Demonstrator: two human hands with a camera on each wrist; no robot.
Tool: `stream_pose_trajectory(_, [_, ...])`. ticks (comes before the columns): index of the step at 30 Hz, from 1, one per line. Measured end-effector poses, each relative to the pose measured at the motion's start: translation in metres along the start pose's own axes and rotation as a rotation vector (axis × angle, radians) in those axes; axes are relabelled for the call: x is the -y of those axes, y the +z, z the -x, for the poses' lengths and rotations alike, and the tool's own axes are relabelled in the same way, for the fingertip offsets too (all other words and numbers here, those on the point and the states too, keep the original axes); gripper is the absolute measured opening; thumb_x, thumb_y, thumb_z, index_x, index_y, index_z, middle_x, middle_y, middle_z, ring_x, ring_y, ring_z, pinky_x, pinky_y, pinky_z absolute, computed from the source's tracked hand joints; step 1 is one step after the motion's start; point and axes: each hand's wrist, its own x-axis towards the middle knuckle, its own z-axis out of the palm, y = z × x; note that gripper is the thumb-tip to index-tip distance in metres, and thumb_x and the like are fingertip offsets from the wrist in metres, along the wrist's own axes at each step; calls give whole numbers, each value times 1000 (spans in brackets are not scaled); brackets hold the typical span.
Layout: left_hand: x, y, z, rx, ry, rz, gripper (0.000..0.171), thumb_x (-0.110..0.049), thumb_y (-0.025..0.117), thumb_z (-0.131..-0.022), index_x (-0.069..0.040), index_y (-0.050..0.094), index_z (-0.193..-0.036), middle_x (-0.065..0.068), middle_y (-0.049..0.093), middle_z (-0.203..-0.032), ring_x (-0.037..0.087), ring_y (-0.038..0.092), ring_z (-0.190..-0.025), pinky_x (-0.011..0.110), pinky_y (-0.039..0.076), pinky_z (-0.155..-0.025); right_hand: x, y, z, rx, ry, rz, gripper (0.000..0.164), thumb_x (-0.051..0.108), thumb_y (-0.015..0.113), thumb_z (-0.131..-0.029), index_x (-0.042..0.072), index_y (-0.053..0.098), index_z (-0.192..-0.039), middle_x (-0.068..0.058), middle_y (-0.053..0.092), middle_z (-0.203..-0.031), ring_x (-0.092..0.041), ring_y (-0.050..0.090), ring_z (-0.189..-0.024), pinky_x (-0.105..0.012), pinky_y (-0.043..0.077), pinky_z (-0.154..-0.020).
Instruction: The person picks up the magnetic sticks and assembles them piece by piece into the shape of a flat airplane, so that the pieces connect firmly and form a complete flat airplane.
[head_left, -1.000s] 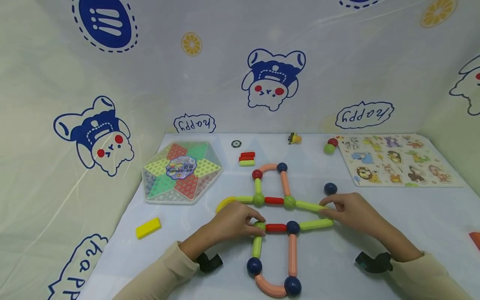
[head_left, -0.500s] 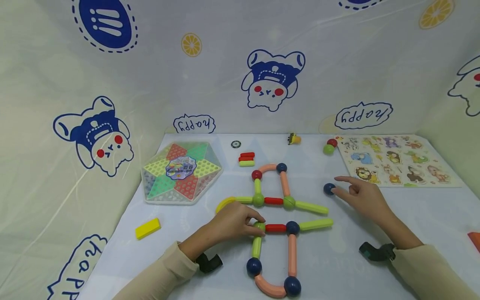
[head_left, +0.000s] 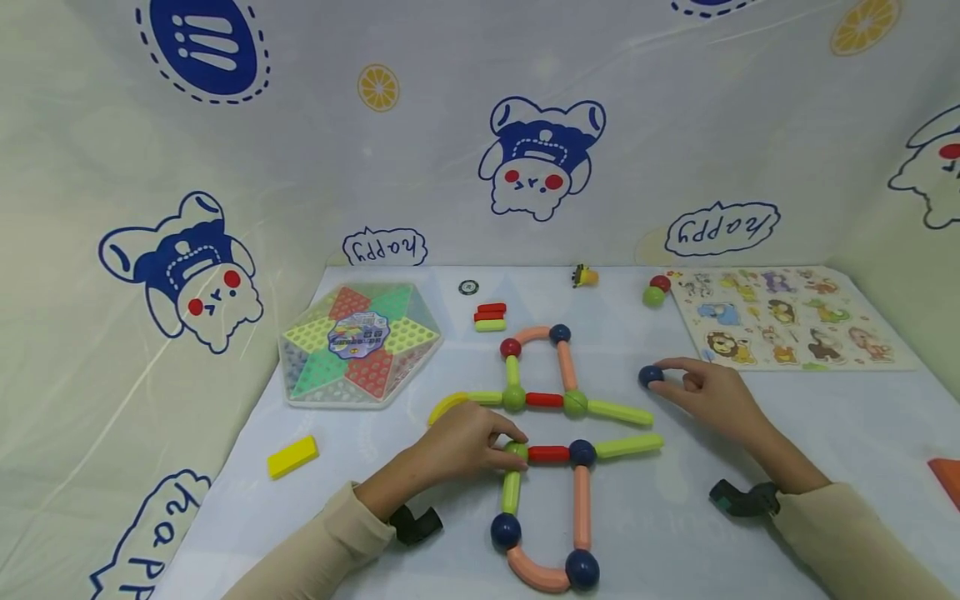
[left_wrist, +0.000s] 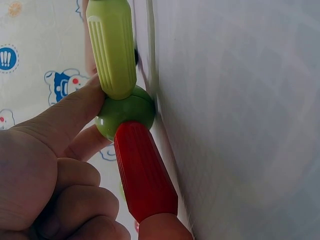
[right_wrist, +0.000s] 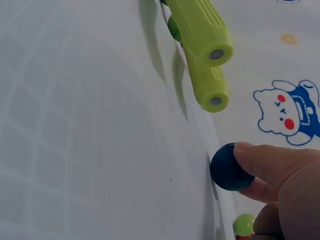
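My left hand (head_left: 459,443) pinches a green ball (left_wrist: 131,112) between thumb and forefinger. That ball joins a light green stick (left_wrist: 112,47) and a red stick (left_wrist: 144,170) of the nearer magnetic stick-and-ball shape. To the right, my right hand (head_left: 718,406) pinches a loose dark blue ball (right_wrist: 227,170), thumb on one side and a finger on the other. Between the hands lie two stick-and-ball loops, one behind the other. A light green stick (head_left: 630,447) from the nearer loop and another light green stick (head_left: 621,412) from the farther one point right, free-ended and apart.
A hexagonal checkers board (head_left: 360,346) lies back left, a yellow block (head_left: 293,457) in front of it. Spare sticks (head_left: 490,317) lie behind the loops. A red ball (head_left: 660,284) and a green ball (head_left: 654,297) sit beside an animal puzzle board (head_left: 795,321) at back right.
My right hand has left the farther loop's light green stick, moved back to the loose blue ball and taken it between thumb and finger. My left hand keeps its place on the green ball.
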Motion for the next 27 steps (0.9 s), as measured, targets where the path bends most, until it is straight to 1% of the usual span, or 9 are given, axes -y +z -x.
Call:
stream_pose_trajectory(3, [0, -1, 0, -8, 4, 4, 35, -47, 74, -74, -26, 73, -102, -22, 63, -78, 2, 46, -54, 21, 37, -54, 1, -1, 1, -20, -15, 15, 48, 52, 65, -81, 16, 66, -113, 2, 40, -54, -14, 37, -47, -26, 26, -41])
stream_pose_trajectory(7, [0, -2, -1, -12, 5, 2, 35, -47, 74, -74, -26, 73, -102, -22, 63, -78, 2, 45, -54, 20, 37, -54, 2, -8, 6, -35, -16, 51, 48, 54, 65, -81, 17, 67, -111, 4, 39, -54, -13, 36, -46, -26, 26, -40])
stream_pose_trajectory(10, [-1, -3, -1, -10, 1, -1, 35, -47, 74, -74, -26, 73, -102, -22, 62, -76, 2, 45, -53, 21, 36, -53, 4, -15, 14, -18, -6, 68, 48, 55, 65, -80, 17, 68, -108, 4, 37, -53, -13, 35, -44, -26, 26, -40])
stream_pose_trajectory(14, [-1, -5, -1, -23, -4, -4, 34, -47, 74, -74, -26, 73, -102, -21, 64, -79, 2, 45, -54, 21, 37, -55, 6, -24, 29, 29, 8, 79, 47, 56, 65, -79, 18, 68, -107, 5, 36, -52, -11, 33, -44, -26, 25, -40])
stream_pose_trajectory(15, [-1, -6, -1, -28, -7, -5, 34, -47, 74, -74, -26, 73, -102, -21, 64, -78, 3, 45, -54, 21, 36, -55, 8, -25, 32, 44, 14, 76, 47, 56, 65, -79, 18, 68, -107, 6, 36, -52, -11, 33, -45, -25, 25, -41])
stream_pose_trajectory(18, [-1, -4, 1, -22, -16, 3, 34, -46, 75, -74, -26, 74, -101, -18, 59, -64, 4, 44, -50, 21, 35, -52, 12, -24, 43, 104, 37, 49, 48, 57, 65, -78, 18, 69, -107, 6, 37, -53, -10, 33, -45, -25, 26, -42])
stream_pose_trajectory(21, [-1, 0, 3, -5, -20, 16, 34, -46, 75, -74, -26, 74, -101, -14, 48, -52, 4, 42, -46, 21, 32, -49, 15, -18, 52, 151, 61, 28, 50, 58, 65, -78, 18, 68, -108, 6, 38, -53, -9, 35, -46, -24, 28, -42])
stream_pose_trajectory(23, [0, 2, 3, 1, -19, 22, 34, -46, 75, -74, -26, 73, -102, -15, 47, -51, 4, 42, -46, 20, 32, -48, 15, -14, 54, 151, 58, 26, 49, 57, 65, -78, 18, 68, -108, 6, 38, -53, -9, 35, -46, -24, 28, -42])
stream_pose_trajectory(27, [0, 2, 2, -9, -19, 13, 35, -47, 74, -74, -27, 73, -102, -17, 51, -55, 4, 43, -47, 21, 33, -50, 15, -10, 54, 99, 28, 32, 45, 54, 65, -80, 19, 68, -107, 8, 36, -51, -7, 31, -44, -23, 27, -41])
